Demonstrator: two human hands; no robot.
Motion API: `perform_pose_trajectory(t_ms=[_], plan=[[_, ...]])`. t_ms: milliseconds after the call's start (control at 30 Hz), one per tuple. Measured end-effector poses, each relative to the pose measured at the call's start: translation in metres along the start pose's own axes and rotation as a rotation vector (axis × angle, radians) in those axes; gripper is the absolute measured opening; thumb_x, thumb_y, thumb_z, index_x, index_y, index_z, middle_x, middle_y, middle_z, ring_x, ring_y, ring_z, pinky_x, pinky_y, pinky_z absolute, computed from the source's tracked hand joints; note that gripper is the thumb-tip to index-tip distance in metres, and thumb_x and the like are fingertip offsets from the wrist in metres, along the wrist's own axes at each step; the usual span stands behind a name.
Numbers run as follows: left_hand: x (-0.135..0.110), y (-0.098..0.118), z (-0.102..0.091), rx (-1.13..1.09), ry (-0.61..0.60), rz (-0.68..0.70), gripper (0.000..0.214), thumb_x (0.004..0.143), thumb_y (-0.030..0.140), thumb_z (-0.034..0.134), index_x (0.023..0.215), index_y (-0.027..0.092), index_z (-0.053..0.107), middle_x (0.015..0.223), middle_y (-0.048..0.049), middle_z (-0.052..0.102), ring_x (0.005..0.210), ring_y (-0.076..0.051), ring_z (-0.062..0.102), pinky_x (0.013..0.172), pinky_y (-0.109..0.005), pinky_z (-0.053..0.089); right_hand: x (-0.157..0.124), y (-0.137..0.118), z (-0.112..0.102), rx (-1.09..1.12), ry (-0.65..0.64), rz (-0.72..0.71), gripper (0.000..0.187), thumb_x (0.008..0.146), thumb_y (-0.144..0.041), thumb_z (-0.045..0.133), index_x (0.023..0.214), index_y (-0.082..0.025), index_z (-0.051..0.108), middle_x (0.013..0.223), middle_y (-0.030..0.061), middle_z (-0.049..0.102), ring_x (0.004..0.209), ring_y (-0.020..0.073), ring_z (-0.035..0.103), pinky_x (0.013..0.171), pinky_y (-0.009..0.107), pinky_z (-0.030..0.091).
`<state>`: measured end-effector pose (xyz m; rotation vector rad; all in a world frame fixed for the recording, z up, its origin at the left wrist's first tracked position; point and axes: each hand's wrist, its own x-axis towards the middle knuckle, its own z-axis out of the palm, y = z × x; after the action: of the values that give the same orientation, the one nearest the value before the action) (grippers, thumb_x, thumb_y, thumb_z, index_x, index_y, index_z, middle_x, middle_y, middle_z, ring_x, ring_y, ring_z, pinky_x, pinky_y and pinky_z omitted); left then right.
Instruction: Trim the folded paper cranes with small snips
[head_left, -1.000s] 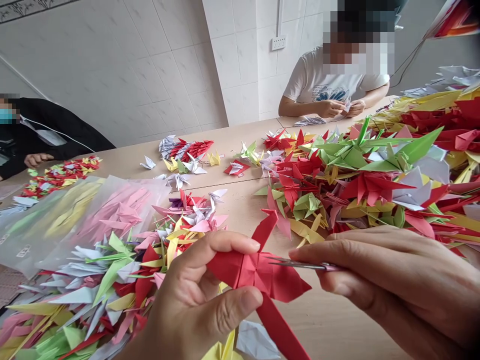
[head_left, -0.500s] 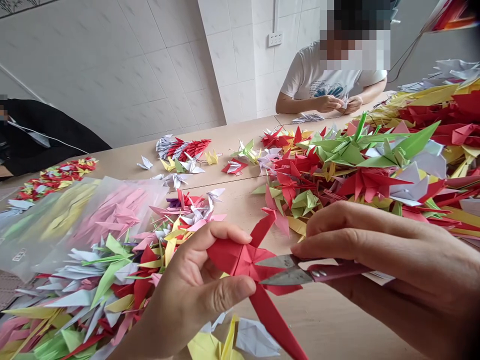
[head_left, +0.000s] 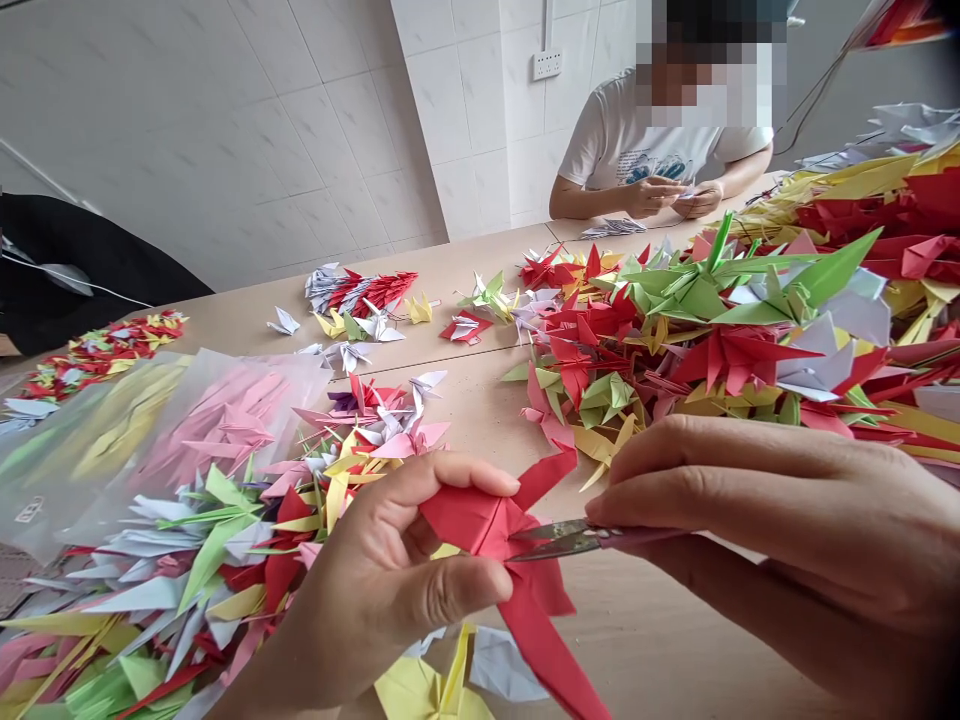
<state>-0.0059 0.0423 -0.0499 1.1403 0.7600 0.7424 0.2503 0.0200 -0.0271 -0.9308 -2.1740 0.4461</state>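
Observation:
A red folded paper crane is pinched by my left hand, its thumb below and fingers above, while the crane's points fan out to the right. My right hand grips a small pair of scissors with a pinkish handle. The blade tips touch the middle of the crane, and the blades lie nearly together. My right palm and fingers hide most of the handle. Beneath my left hand, a yellow paper crane and a white folded paper lie on the table.
Heaps of coloured paper cranes lie on the left and right. Clear plastic bags of cranes rest at left. Across the table, a person in a white shirt handles a small paper piece. Black cloth shows at far left.
The scissor blades have come from spread apart to nearly together on the crane. The red points near the blades have shifted and spread downward. My left hand still holds the crane.

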Motion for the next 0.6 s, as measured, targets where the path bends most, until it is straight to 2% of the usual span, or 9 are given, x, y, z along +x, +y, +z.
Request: perform_pose_trajectory(t_ms=[67,200,433,600], plan=[[0.0015,-0.0013,-0.0018,-0.004,0.000,-0.012,0.032,0.077,0.041,0.084,0.106,0.031,0.075,0.079,0.0015,0.070,0.067,-0.009,0.060,0.061,-0.013,0.047,-0.0001,0.0000,0.0002,-0.018,0.012,0.017,0.012,0.100,-0.024,0.056,0.101,-0.029,0.067,0.098,-0.0010,0.073,0.085,0.0116,0.070,0.069,0.018,0.055],[0.0044,-0.0037,-0.0066,-0.009,-0.015,-0.037,0.037,0.078,0.051,0.081,0.107,0.028,0.075,0.083,-0.0006,0.069,0.070,-0.012,0.060,0.063,-0.016,0.046,-0.0002,-0.0001,-0.0009,-0.096,0.062,0.046,0.006,0.098,-0.032,0.061,0.102,-0.035,0.065,0.091,-0.0069,0.075,0.078,0.0111,0.072,0.063,0.017,0.055],[0.0078,-0.0003,-0.0083,0.027,-0.080,-0.052,0.034,0.081,0.053,0.077,0.105,0.029,0.075,0.070,0.0030,0.059,0.056,-0.007,0.045,0.053,-0.014,0.037,-0.0009,-0.0003,-0.0035,-0.118,0.056,0.045,0.006,0.098,-0.032,0.060,0.098,-0.035,0.065,0.091,-0.0073,0.077,0.077,0.0128,0.074,0.062,0.020,0.056],[0.0077,0.0021,-0.0033,0.008,-0.076,-0.074,0.038,0.077,0.054,0.080,0.102,0.027,0.076,0.069,0.0037,0.059,0.057,-0.007,0.045,0.054,-0.014,0.036,-0.0018,-0.0015,-0.0016,-0.093,0.045,0.030,0.006,0.098,-0.030,0.060,0.098,-0.031,0.066,0.093,-0.0033,0.078,0.077,0.0147,0.074,0.063,0.023,0.056]])
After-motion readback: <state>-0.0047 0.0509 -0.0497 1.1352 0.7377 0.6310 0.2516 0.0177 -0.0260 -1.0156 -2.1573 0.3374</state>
